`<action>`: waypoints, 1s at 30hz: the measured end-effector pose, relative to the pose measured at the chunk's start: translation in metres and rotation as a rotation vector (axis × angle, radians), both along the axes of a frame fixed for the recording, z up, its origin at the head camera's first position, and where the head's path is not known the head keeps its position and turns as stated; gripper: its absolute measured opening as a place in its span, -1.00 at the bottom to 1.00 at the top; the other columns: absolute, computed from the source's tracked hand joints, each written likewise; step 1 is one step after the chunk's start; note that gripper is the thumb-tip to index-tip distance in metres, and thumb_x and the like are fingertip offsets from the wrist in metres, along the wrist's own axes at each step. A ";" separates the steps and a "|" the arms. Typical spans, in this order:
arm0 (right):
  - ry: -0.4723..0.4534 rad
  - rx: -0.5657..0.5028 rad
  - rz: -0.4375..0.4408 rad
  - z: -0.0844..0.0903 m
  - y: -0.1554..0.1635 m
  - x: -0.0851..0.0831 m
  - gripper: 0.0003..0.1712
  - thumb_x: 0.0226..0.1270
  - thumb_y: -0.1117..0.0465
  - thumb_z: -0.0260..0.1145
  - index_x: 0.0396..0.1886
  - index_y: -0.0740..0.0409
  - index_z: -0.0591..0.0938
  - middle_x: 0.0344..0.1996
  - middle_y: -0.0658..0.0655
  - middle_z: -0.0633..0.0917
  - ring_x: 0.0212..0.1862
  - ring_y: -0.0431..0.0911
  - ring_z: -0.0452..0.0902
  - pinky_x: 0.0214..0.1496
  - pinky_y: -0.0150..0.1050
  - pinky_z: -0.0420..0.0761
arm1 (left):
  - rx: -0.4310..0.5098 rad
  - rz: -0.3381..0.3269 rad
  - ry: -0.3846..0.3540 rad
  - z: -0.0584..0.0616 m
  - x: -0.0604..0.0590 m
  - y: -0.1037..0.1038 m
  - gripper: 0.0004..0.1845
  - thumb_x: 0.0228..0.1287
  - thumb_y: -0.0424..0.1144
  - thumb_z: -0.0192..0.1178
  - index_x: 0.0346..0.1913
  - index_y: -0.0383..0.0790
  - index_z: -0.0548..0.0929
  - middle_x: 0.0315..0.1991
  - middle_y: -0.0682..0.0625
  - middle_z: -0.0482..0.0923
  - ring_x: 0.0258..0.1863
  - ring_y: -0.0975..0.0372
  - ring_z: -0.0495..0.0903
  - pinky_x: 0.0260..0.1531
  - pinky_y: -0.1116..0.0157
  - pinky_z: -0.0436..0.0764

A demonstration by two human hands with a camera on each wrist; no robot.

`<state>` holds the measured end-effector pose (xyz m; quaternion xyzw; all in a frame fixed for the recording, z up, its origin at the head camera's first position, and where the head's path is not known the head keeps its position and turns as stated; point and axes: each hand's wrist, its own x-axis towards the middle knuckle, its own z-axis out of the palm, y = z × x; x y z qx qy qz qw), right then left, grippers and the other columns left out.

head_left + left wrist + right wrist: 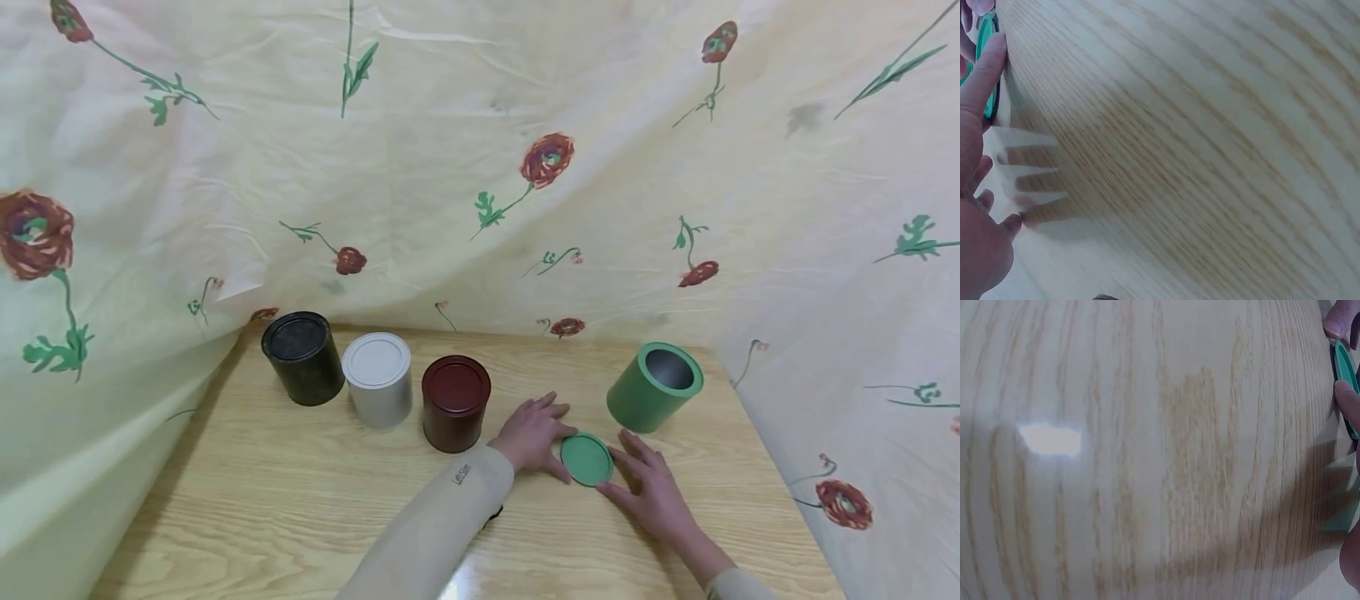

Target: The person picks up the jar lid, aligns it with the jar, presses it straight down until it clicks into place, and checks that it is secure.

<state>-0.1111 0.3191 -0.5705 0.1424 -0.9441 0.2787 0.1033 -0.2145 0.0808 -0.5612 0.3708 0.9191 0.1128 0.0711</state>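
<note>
A round green lid [587,460] lies low over the wooden table, between both hands. My left hand [532,437] holds its left edge between thumb and index finger, the other fingers spread outward. From the opposite side my right hand [651,492] grips the right edge with thumb and fingertips. Only part of the lid [990,103] shows at the left wrist view's border, beside the left thumb. The right wrist view catches the lid's rim [1345,375] by the right thumb. Just beyond the right hand stands an uncovered green canister [637,400], its grey inside visible.
Left of the hands stand a dark red canister [453,417], a white canister [381,392] and a black canister [303,367], each with a lid on. A flowered cloth [450,167] hangs behind and along both sides of the table [300,492].
</note>
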 end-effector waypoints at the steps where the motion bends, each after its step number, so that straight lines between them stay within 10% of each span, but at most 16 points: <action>1: -0.004 -0.002 0.001 0.000 0.000 0.000 -0.30 0.12 0.21 0.71 0.26 0.32 0.71 0.46 0.50 0.46 0.39 0.48 0.39 0.27 0.53 0.43 | 0.007 0.000 -0.004 0.000 0.000 0.000 -0.08 -0.04 0.48 0.52 0.45 0.28 0.63 0.63 0.13 0.30 0.71 0.12 0.06 0.63 0.07 0.21; 10: -0.066 -0.029 0.008 0.000 0.001 0.000 -0.28 0.17 0.17 0.69 0.29 0.35 0.68 0.50 0.48 0.41 0.46 0.49 0.30 0.30 0.57 0.38 | 0.036 -0.039 0.079 -0.003 0.004 0.001 -0.17 0.03 0.46 0.49 0.36 0.17 0.72 0.57 0.12 0.40 0.68 0.13 0.13 0.63 0.18 0.20; 30: 0.099 -0.045 0.055 0.008 0.011 0.005 -0.20 -0.04 0.26 0.73 0.26 0.41 0.67 0.47 0.51 0.43 0.42 0.52 0.31 0.33 0.74 0.12 | 0.170 -0.105 0.202 -0.002 0.006 0.003 -0.17 0.02 0.49 0.49 0.29 0.08 0.78 0.52 0.10 0.48 0.64 0.12 0.25 0.62 0.31 0.14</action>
